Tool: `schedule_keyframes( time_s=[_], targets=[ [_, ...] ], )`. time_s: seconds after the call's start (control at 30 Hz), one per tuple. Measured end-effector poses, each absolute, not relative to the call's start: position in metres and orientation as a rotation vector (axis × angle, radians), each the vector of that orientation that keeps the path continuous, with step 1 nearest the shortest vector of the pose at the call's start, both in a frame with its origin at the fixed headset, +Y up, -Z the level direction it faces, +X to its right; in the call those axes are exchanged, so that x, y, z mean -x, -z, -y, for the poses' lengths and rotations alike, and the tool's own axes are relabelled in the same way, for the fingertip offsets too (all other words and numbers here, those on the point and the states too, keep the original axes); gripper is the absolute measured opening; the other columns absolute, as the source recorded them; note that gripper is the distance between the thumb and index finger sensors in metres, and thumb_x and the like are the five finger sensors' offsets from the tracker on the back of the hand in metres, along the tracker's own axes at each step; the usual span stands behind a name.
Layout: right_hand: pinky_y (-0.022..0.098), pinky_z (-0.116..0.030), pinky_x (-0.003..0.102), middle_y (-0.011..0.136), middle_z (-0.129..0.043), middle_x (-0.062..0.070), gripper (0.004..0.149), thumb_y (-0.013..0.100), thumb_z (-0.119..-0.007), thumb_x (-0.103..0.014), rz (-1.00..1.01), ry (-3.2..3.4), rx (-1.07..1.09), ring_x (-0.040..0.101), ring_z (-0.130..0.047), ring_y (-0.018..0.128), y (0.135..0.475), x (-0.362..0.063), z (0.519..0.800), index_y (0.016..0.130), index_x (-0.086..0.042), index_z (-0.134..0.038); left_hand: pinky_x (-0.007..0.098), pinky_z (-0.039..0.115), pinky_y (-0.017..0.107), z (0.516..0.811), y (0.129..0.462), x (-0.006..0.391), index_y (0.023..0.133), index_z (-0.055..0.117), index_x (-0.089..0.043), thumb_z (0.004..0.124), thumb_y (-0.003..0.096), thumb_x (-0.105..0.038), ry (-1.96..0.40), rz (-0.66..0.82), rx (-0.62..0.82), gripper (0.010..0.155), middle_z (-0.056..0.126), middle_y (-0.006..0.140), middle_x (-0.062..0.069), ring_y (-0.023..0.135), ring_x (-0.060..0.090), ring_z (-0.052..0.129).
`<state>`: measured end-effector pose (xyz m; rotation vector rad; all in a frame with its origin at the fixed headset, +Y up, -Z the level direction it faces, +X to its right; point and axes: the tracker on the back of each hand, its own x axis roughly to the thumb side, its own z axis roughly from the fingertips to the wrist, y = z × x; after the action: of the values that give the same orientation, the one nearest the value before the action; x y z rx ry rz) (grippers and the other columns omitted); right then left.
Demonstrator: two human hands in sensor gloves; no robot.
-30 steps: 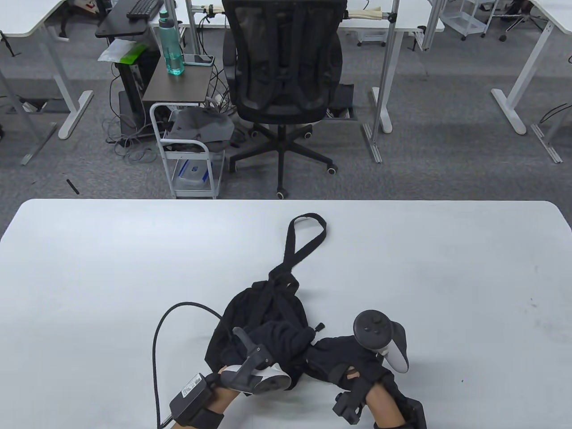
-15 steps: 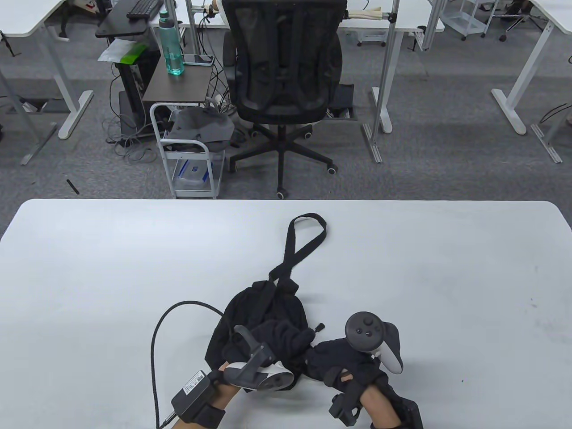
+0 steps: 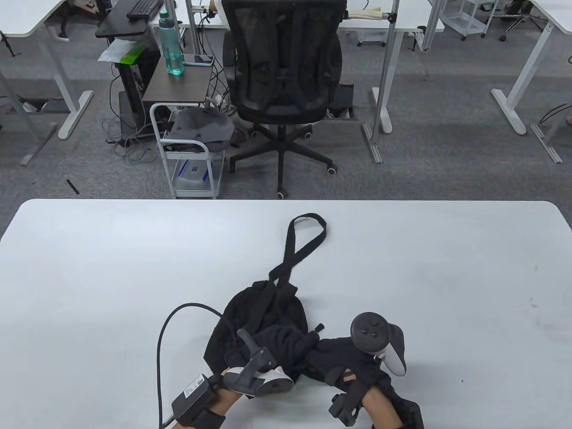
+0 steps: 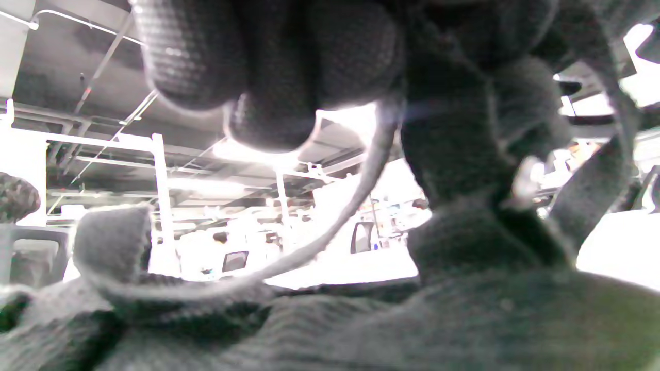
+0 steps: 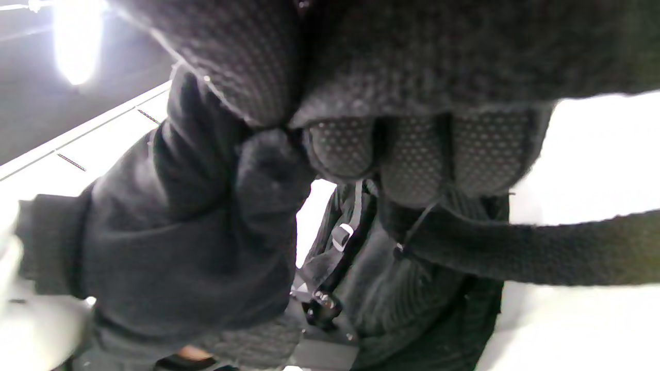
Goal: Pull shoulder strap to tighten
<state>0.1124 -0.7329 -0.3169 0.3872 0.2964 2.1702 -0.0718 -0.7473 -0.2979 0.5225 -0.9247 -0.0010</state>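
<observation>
While the black bag (image 3: 263,313) lies crumpled at the near middle of the white table (image 3: 89,268), both gloved hands are down on its near end. The left hand (image 3: 279,342) lies on top of the bag, fingers curled into the fabric; the left wrist view shows fingertips (image 4: 268,123) bunched over a thin cord (image 4: 356,201), so it grips something there, though whether cord or cloth I cannot tell. The right hand (image 3: 339,357) sits just right of it, touching it, clenched: in the right wrist view its fingers (image 5: 412,154) fold tightly over a black strap (image 5: 541,252) that runs off to the right edge of that view. A longer loop of strap (image 3: 304,241) trails from the bag's far end toward the far side of the table, lying flat. A black cable (image 3: 165,330) arcs across the table on the left, running from the left wrist to the bag. Beyond the table stands an office chair (image 3: 283,80).
</observation>
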Motion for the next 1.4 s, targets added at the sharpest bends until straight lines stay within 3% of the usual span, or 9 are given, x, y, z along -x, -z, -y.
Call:
schedule_keyframes(
  time_s=[0.23,0.47,0.7,0.9,1.13,1.4],
  targets=[
    [0.043,-0.08,0.058,0.054,-0.108,0.019,0.037,0.045,-0.082,-0.031,-0.349,-2.206,-0.394,0.04,-0.106,0.043,0.318,-0.108,0.737,0.056,-0.001,-0.101,0.033,0.088,0.051,0.756,0.306,0.074,0.1,0.053,-0.034,0.053,0.0369,-0.045,0.109,0.927,-0.518,0.064,0.095,0.065,-0.011,0.067,0.017,0.101],
    [0.042,-0.081,0.057,0.053,-0.108,0.018,0.037,0.045,-0.083,-0.032,-0.353,-2.179,-0.387,0.039,-0.106,0.042,0.32,-0.113,0.736,0.055,-0.002,-0.102,0.034,0.087,0.051,0.755,0.32,0.093,0.1,0.055,-0.032,0.055,0.0371,-0.045,0.067,0.843,-0.485,0.064,0.096,0.064,-0.011,0.067,0.018,0.101],
    [0.05,-0.074,0.061,0.072,-0.099,0.024,0.044,0.044,-0.085,-0.035,-0.346,-2.131,-0.36,0.046,-0.099,0.059,0.323,-0.12,0.739,0.07,-0.001,-0.095,0.033,0.088,0.051,0.743,0.307,0.084,0.1,0.056,-0.028,0.056,0.0382,-0.044,0.061,0.875,-0.542,0.063,0.096,0.065,-0.011,0.066,0.017,0.102],
    [0.045,-0.078,0.059,0.062,-0.105,0.021,0.038,0.044,-0.083,-0.033,-0.264,-2.101,-0.386,0.042,-0.104,0.049,0.319,-0.116,0.735,0.061,-0.003,-0.099,0.033,0.089,0.05,0.741,0.295,0.074,0.099,0.055,-0.027,0.056,0.0383,-0.044,0.087,0.92,-0.584,0.063,0.096,0.065,-0.011,0.066,0.017,0.102],
    [0.044,-0.08,0.058,0.057,-0.106,0.02,0.037,0.044,-0.082,-0.03,-0.279,-2.134,-0.407,0.041,-0.105,0.046,0.318,-0.112,0.734,0.059,-0.001,-0.1,0.034,0.088,0.051,0.748,0.3,0.076,0.1,0.053,-0.029,0.053,0.0378,-0.045,0.116,0.933,-0.576,0.064,0.095,0.065,-0.011,0.067,0.017,0.101],
    [0.044,-0.08,0.058,0.057,-0.107,0.019,0.037,0.044,-0.083,-0.03,-0.297,-2.125,-0.405,0.04,-0.105,0.046,0.319,-0.116,0.731,0.058,-0.001,-0.101,0.034,0.087,0.052,0.748,0.316,0.096,0.1,0.053,-0.03,0.054,0.0379,-0.045,0.145,0.839,-0.548,0.064,0.094,0.067,-0.011,0.069,0.017,0.1]
  ],
)
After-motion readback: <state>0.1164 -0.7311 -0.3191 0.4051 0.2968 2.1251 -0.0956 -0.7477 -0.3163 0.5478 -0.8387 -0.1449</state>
